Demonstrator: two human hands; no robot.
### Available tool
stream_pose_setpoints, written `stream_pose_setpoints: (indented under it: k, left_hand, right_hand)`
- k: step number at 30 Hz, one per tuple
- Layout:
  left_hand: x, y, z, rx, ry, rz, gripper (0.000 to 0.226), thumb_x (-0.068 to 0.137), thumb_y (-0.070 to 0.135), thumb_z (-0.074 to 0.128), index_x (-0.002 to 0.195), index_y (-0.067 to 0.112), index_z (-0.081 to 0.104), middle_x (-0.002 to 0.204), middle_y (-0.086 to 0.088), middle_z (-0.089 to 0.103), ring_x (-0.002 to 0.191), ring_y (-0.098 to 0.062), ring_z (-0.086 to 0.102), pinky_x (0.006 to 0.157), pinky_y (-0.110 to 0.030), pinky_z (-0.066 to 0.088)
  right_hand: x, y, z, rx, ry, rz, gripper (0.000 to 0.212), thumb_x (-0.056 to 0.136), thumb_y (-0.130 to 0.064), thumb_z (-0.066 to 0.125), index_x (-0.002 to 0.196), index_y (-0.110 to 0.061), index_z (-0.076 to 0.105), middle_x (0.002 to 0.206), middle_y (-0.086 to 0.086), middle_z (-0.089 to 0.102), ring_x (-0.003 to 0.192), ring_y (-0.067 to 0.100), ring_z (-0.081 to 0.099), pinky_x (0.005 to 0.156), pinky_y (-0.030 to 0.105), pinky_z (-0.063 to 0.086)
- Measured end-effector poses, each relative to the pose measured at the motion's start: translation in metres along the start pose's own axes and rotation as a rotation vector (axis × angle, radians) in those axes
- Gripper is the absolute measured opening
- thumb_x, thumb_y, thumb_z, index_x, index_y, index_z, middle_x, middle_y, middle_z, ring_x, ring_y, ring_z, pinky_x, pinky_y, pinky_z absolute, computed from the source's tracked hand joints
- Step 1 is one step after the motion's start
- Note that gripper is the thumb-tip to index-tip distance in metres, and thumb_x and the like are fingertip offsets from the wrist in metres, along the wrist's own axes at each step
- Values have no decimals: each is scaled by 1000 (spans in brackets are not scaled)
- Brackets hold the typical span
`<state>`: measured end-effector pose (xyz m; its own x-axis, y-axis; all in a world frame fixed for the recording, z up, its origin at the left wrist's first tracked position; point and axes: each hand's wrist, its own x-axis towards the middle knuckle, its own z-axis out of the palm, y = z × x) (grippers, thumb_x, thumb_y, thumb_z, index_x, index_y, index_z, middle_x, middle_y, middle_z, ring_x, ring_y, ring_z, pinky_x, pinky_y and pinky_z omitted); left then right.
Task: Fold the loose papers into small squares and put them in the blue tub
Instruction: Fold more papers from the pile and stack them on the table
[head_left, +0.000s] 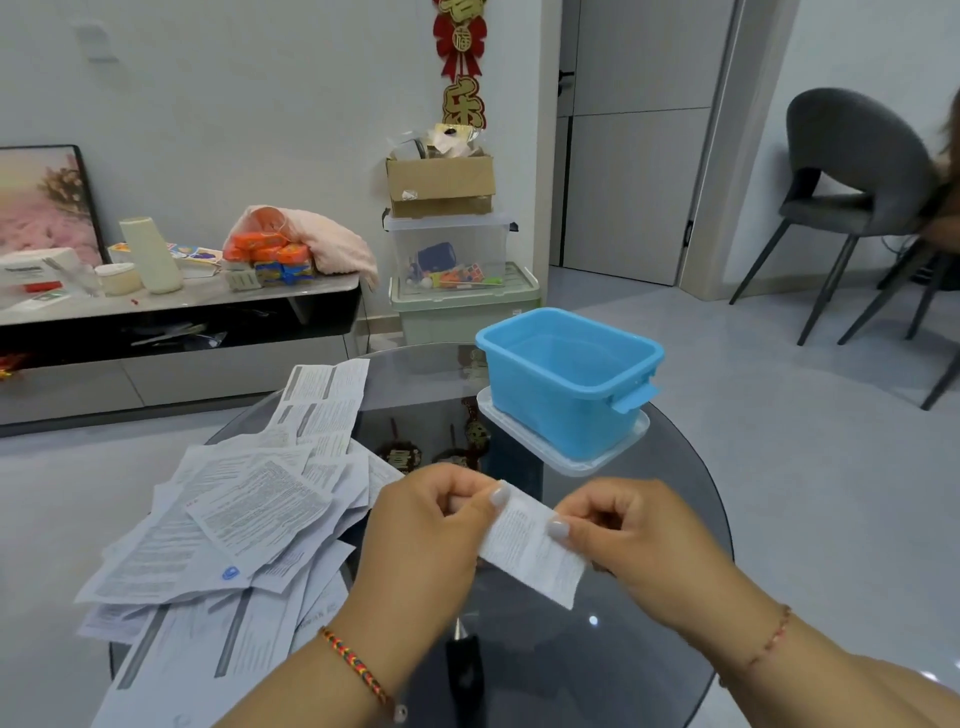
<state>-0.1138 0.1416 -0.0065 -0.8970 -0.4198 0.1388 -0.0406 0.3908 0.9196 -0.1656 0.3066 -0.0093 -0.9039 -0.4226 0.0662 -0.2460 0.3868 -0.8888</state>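
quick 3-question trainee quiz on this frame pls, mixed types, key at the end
1. True or false: the blue tub already holds folded papers.
2. The pile of loose papers lies on which side of the glass table? A) the person's left B) the person's right C) behind the tub
3. What do the left hand and right hand hold between them?

Key: 1 false, none visible inside; 2 A; 3 a folded strip of paper, pinched at each end.

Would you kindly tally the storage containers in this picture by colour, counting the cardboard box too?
Blue: 1, the blue tub on the glass table, standing on a clear lid.
Clear: 1, the clear bin by the wall.
Pale green: 1, the green bin under it.
Brown: 1, the cardboard box on top.
Total: 4
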Motion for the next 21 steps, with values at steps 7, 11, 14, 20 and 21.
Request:
stream_pose_setpoints:
  k: [7,11,14,20,21]
  left_hand:
    - [13,-39,9,90,-13,-126,14,79,8,68,80,20,60,70,-1,66,61,-16,67,68,-39,58]
    - [17,-39,-3,400,36,44,8,82,27,66,81,29,58,78,12,62,75,-3,58,71,-26,50]
    - [25,-43,-34,602,171,146,10,81,31,66,90,26,63,91,11,60,92,-13,55,76,-27,42]
    - [44,-81,-98,877,178,-93,52,80,45,64,121,16,53,121,-4,58,109,-24,54,84,-33,42]
    - [44,-86,-102,852,127,-144,49,82,42,62,122,16,51,122,-4,58,108,-23,55,82,-31,42]
  right_hand:
    - [48,23,24,-345,89,-28,9,90,-23,60,85,-26,68,84,-19,57,77,-2,52,65,5,34]
    - [69,32,32,-419,112,-71,13,92,-19,57,95,-19,69,88,-14,52,84,3,49,64,5,31]
    - [77,43,36,-440,157,-28,13,91,-24,58,100,-23,67,98,-9,54,91,7,51,74,15,33]
    - [70,41,36,-412,286,-42,27,86,-33,64,110,-22,61,112,-4,48,93,8,46,82,19,33]
    - [68,38,35,-407,307,-54,25,87,-34,64,109,-23,60,110,-4,46,93,9,46,82,20,34]
